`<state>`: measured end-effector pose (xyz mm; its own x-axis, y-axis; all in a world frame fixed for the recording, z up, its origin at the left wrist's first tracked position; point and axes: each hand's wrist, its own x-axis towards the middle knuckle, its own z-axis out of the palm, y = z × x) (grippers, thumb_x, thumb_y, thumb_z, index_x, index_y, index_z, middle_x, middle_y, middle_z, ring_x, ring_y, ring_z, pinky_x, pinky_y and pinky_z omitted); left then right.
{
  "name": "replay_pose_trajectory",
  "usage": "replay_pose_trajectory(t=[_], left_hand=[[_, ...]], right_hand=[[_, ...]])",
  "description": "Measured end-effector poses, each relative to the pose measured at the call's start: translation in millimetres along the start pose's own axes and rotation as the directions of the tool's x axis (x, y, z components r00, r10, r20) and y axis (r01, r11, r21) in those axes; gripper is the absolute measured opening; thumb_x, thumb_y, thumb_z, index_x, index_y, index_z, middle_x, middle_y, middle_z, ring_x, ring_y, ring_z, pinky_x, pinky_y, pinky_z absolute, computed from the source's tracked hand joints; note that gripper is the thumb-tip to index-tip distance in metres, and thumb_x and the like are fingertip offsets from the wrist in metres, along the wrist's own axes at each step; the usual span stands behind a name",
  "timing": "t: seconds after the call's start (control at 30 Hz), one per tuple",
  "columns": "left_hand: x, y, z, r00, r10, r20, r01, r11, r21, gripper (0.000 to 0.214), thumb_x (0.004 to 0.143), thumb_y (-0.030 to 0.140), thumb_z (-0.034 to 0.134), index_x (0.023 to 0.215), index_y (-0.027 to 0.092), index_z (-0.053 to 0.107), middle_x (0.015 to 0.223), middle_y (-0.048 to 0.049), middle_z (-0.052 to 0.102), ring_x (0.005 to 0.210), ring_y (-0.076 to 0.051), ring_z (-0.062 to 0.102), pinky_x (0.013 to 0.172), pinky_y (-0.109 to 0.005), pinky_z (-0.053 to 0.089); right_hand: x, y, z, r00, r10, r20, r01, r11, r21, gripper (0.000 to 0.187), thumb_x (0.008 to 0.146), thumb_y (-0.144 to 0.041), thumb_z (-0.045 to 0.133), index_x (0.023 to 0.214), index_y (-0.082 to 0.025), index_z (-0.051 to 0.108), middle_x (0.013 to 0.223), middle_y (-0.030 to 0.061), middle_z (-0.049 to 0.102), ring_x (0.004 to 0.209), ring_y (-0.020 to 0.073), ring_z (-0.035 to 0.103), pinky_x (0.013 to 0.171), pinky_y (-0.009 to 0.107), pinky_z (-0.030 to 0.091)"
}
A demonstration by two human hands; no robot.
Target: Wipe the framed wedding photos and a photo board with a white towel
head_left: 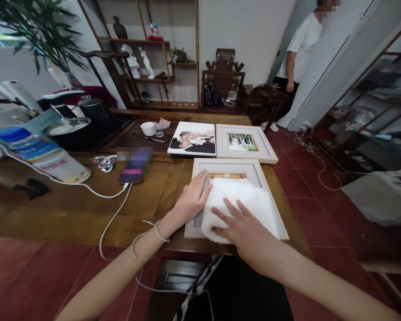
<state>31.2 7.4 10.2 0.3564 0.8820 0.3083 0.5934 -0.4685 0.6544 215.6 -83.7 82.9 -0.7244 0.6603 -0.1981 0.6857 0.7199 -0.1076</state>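
Note:
A light-framed picture (257, 171) lies flat at the near edge of the wooden table (87, 209). A fluffy white cloth (250, 203) covers most of its glass. My right hand (243, 227) rests flat on the cloth with fingers spread. My left hand (192, 198) lies on the frame's left side, fingers stretched and touching the cloth's edge. Two more pictures lie further back: a frameless photo print (193, 139) and a white-framed photo (245, 142).
A phone (135, 165) with a white cable, keys (105, 162), a plastic bag (43, 154), a pot (92, 109) and a white cup (148, 128) sit on the table's left. A person in a white shirt (302, 44) stands at the back right. Shelves line the walls.

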Motion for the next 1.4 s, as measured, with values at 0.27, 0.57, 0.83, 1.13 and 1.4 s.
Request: replay_pose_trajectory(t=[0.27, 0.57, 0.83, 1.13, 1.4], left_hand=[[0.6, 4.0, -2.8, 0.993, 0.005, 0.118, -0.028, 0.981, 0.19, 0.05, 0.095, 0.032, 0.042, 0.141, 0.015, 0.037, 0.149, -0.0137, 0.038, 0.139, -0.027, 0.032, 0.112, -0.049, 0.031], [0.9, 3.9, -1.0, 0.988, -0.014, 0.152, -0.024, 0.969, 0.246, 0.051, 0.095, 0.027, 0.038, 0.143, 0.011, 0.034, 0.151, -0.0135, 0.035, 0.141, -0.025, 0.028, 0.113, -0.047, 0.029], [2.3, 1.1, -1.0, 0.992, 0.028, 0.12, -0.055, 0.972, 0.229, 0.048, 0.095, 0.027, 0.04, 0.141, 0.014, 0.036, 0.148, -0.0146, 0.039, 0.139, -0.026, 0.033, 0.11, -0.048, 0.034], [3.0, 0.0, -0.4, 0.992, 0.058, 0.113, -0.082, 0.972, 0.221, 0.042, 0.093, 0.025, 0.043, 0.133, 0.014, 0.046, 0.143, -0.0149, 0.045, 0.136, -0.027, 0.037, 0.109, -0.049, 0.036], [2.2, 0.3, -1.3, 0.988, 0.023, 0.154, -0.059, 0.97, 0.236, 0.049, 0.095, 0.027, 0.039, 0.141, 0.011, 0.039, 0.15, -0.0139, 0.036, 0.141, -0.025, 0.03, 0.112, -0.048, 0.032]], right_hand=[[-68.3, 39.0, 24.4, 0.967, 0.218, -0.132, -0.228, 0.971, -0.068, 0.074, 0.055, 0.006, 0.046, 0.115, -0.032, 0.067, 0.146, 0.0002, 0.042, 0.137, 0.0377, 0.027, 0.105, 0.065, 0.033], [-83.4, 103.9, -20.8, 0.77, 0.568, -0.291, -0.402, 0.785, 0.471, 0.037, 0.073, -0.009, 0.039, 0.088, -0.018, 0.072, 0.084, 0.0078, 0.072, 0.076, 0.0264, 0.067, 0.068, 0.038, 0.055], [53.2, 107.3, -29.1, 0.799, 0.134, -0.587, -0.199, 0.979, -0.047, 0.065, 0.067, 0.004, 0.042, 0.127, -0.017, 0.056, 0.147, 0.0107, 0.041, 0.14, 0.0283, 0.025, 0.108, 0.052, 0.027], [83.1, 99.4, -10.6, 0.952, 0.075, -0.297, -0.131, 0.976, -0.172, 0.056, 0.07, 0.006, 0.045, 0.118, -0.017, 0.062, 0.125, 0.0156, 0.061, 0.128, 0.0234, 0.045, 0.106, 0.042, 0.03], [5.8, 127.4, -17.1, 0.93, 0.262, -0.259, -0.322, 0.92, -0.224, 0.067, 0.06, 0.009, 0.04, 0.116, -0.017, 0.064, 0.125, 0.0155, 0.061, 0.115, 0.0277, 0.056, 0.097, 0.044, 0.04]])
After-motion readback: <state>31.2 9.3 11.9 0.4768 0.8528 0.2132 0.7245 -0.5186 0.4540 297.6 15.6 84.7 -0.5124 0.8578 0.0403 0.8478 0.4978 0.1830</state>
